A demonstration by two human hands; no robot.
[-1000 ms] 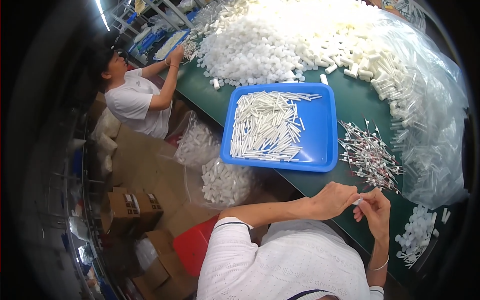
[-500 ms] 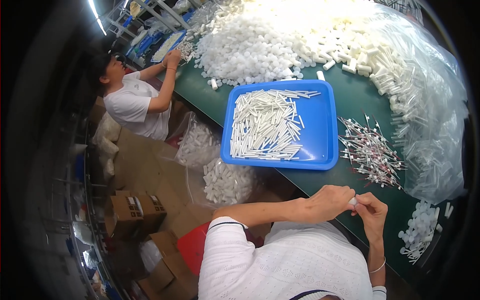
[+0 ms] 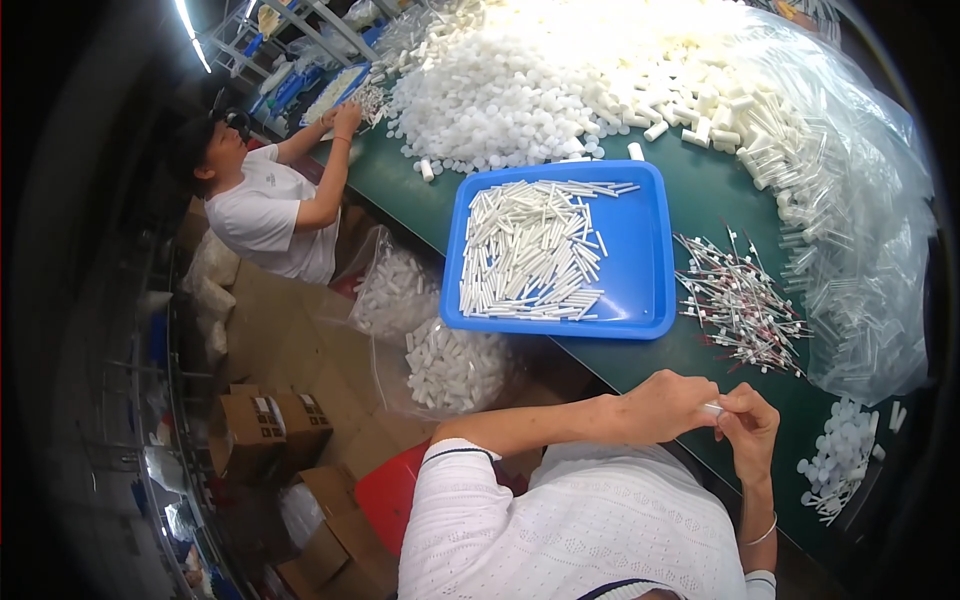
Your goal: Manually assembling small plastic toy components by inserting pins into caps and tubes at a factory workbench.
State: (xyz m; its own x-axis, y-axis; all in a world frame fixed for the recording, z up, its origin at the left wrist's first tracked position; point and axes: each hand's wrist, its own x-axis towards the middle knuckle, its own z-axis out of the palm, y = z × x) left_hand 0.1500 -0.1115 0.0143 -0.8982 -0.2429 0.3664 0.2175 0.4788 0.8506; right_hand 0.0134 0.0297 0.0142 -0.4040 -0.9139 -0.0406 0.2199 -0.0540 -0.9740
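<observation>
Small white piece (image 3: 712, 408) is between my left hand (image 3: 676, 407) and right hand (image 3: 748, 420), fingers of both pinched on it. It's tiny, so a loose squeeze could drop it past the green table's (image 3: 715, 205) edge.

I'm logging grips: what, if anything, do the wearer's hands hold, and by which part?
A white piece, held by the left hand and right hand; exactly which part is hidden.

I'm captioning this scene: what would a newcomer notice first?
Probably the blue tray of white sticks at the centre. Behind it spreads a huge heap of white and cream pieces. Lower right, the left hand and right hand pinch a small white piece.
</observation>
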